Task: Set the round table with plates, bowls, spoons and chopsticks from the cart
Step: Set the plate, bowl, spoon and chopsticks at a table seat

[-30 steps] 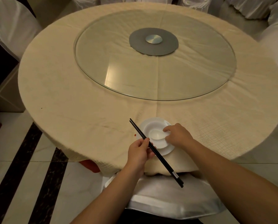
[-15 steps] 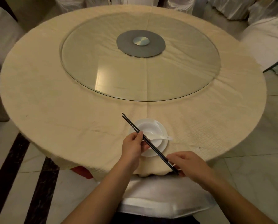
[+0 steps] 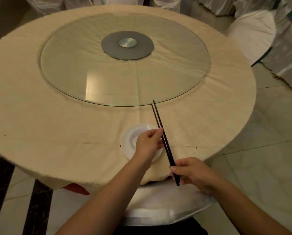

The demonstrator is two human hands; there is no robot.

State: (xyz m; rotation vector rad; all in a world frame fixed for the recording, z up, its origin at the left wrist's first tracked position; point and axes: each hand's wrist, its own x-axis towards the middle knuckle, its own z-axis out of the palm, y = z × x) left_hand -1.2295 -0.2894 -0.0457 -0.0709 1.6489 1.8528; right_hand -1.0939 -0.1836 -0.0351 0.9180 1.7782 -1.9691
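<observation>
A pair of black chopsticks [image 3: 158, 121] is held by both hands just right of a white plate [image 3: 127, 141] at the near edge of the round table [image 3: 57, 129]. My left hand [image 3: 148, 143] pinches the chopsticks near their middle and covers most of the bowl and spoon on the plate. My right hand [image 3: 191, 173] grips their near end, beyond the table edge. The tips point away, toward the rim of the glass turntable [image 3: 108, 78].
A white-covered chair [image 3: 158, 209] stands right below my arms against the table. More white-covered chairs [image 3: 253, 33] stand at the far right and along the back. A tiled floor with dark stripes [image 3: 36, 209] lies to the left.
The chopsticks have swung from slanting across the plate to lying along its right side, tips further away. My right hand left the spoon and took the chopsticks' near end.
</observation>
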